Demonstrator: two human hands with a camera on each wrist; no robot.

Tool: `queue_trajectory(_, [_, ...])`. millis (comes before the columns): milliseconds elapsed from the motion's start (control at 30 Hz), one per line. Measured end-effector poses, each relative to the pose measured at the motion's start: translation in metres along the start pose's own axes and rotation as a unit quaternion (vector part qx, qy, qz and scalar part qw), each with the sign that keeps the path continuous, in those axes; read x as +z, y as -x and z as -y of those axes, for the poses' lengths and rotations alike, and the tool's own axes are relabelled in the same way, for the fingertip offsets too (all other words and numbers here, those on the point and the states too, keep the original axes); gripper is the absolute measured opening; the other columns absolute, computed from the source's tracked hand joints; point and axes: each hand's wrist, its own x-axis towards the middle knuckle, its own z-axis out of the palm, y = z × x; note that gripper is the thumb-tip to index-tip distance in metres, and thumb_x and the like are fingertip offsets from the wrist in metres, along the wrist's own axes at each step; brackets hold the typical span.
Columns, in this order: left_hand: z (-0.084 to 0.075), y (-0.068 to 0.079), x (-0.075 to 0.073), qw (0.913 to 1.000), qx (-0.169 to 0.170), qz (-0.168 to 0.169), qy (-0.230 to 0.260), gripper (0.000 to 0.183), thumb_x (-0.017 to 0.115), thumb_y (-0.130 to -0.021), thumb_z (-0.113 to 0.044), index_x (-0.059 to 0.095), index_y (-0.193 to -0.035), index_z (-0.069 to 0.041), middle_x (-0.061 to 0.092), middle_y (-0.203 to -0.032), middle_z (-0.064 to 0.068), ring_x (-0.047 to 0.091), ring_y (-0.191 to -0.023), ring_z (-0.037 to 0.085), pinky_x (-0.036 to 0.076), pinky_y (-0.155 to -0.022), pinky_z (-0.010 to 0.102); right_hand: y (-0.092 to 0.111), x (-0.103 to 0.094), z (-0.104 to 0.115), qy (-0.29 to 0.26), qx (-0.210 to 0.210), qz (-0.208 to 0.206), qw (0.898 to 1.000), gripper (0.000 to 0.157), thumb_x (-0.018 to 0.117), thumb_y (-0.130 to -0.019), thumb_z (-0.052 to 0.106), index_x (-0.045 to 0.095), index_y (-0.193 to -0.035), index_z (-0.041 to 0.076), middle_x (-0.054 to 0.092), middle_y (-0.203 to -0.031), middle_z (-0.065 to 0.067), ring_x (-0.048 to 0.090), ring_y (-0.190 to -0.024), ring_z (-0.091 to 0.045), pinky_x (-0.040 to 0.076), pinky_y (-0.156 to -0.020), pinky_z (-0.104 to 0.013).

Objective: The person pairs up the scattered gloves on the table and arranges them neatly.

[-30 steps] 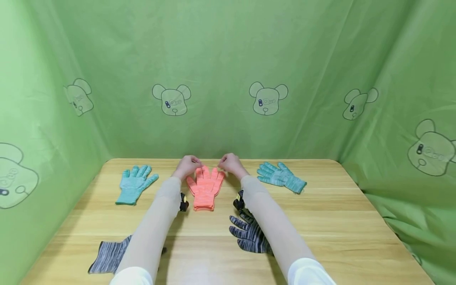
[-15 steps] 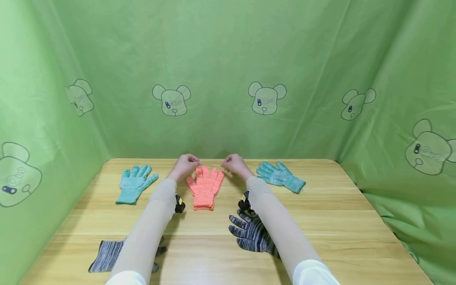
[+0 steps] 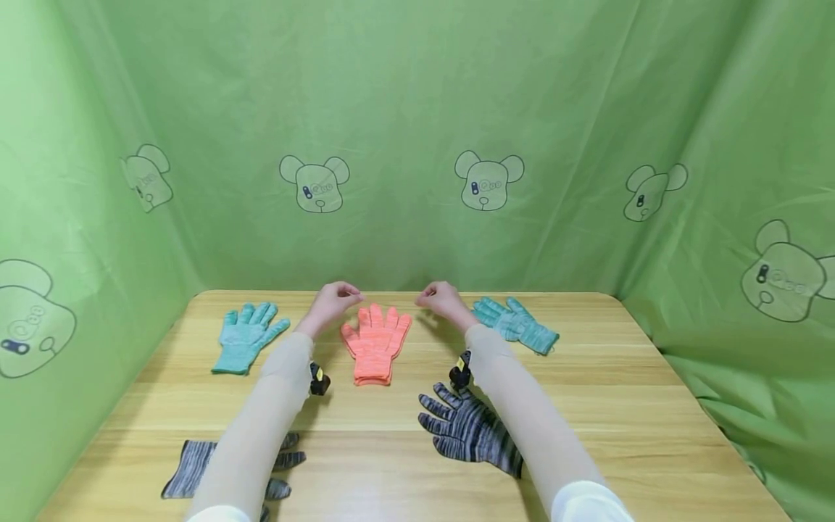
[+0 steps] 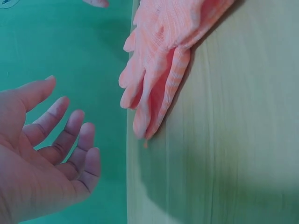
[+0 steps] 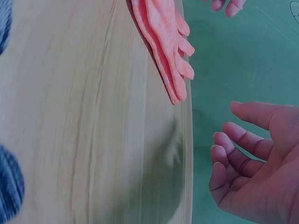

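Note:
Two coral knit gloves [image 3: 375,344] lie stacked at the middle of the table's far side, fingers toward the back and cuffs toward me. Just left of their fingertips is my left hand [image 3: 333,303], its fingers loosely bent; in the left wrist view that hand [image 4: 51,154] holds nothing and stands apart from the gloves [image 4: 161,51]. On the other side, my right hand [image 3: 445,299] hovers near the teal glove at the right. The right wrist view shows the right hand [image 5: 261,161] relaxed, with nothing between its fingers and the coral gloves [image 5: 163,42] apart from it.
A teal glove [image 3: 244,337] lies at the far left, another teal glove [image 3: 518,325] at the far right. Near me are two dark striped gloves, the left one [image 3: 192,467] partly under my left forearm, the right one [image 3: 472,431] by my right forearm. Green curtain [image 3: 404,239] encloses the table.
Both hands have drawn outward from the coral gloves' fingertips, the left one leftward and the right one rightward. The gloves stay in place.

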Motion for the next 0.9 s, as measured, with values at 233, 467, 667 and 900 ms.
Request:
queue_trajectory(233, [0.001,0.006,-0.007,0.9999,0.003,0.011,-0.002,0.033,0.061,-0.096,-0.027,0.063,-0.117,-0.001,0.063,-0.121,0.02,0.058,-0.111,0.032,0.05,-0.098,0.044,0.002,-0.004,-0.003,0.013,-0.004,0.002,1.0,0.023,0.068,-0.089,0.023,0.066,-0.102,0.005,0.066,-0.109,-0.013,0.059,-0.095,-0.023,0.052,-0.086,-0.035])
queue_trajectory(467, [0.0,0.014,-0.018,0.999,0.023,0.024,-0.029,0.036,0.058,-0.097,-0.03,0.062,-0.12,-0.002,0.063,-0.124,0.019,0.058,-0.115,0.033,0.05,-0.098,0.045,0.006,-0.008,-0.009,0.025,-0.023,0.025,0.999,0.025,0.068,-0.09,0.025,0.066,-0.105,0.005,0.066,-0.109,-0.013,0.06,-0.098,-0.024,0.053,-0.087,-0.035])
queue_trajectory(667, [-0.005,0.022,-0.024,0.9983,0.022,0.033,-0.042,0.036,0.058,-0.098,-0.032,0.062,-0.12,-0.004,0.063,-0.121,0.018,0.058,-0.112,0.031,0.052,-0.093,0.043,0.012,-0.017,-0.014,0.033,-0.036,0.033,0.998,0.028,0.068,-0.09,0.026,0.066,-0.107,0.004,0.065,-0.107,-0.013,0.058,-0.098,-0.025,0.052,-0.086,-0.035])
queue_trajectory(900, [-0.004,0.03,-0.026,0.9968,0.034,0.031,-0.065,0.036,0.058,-0.097,-0.033,0.063,-0.119,-0.005,0.065,-0.115,0.017,0.059,-0.106,0.029,0.053,-0.087,0.04,0.022,-0.027,-0.021,0.03,-0.045,0.038,0.998,0.031,0.066,-0.091,0.026,0.064,-0.111,0.002,0.063,-0.109,-0.014,0.057,-0.099,-0.025,0.051,-0.086,-0.035])
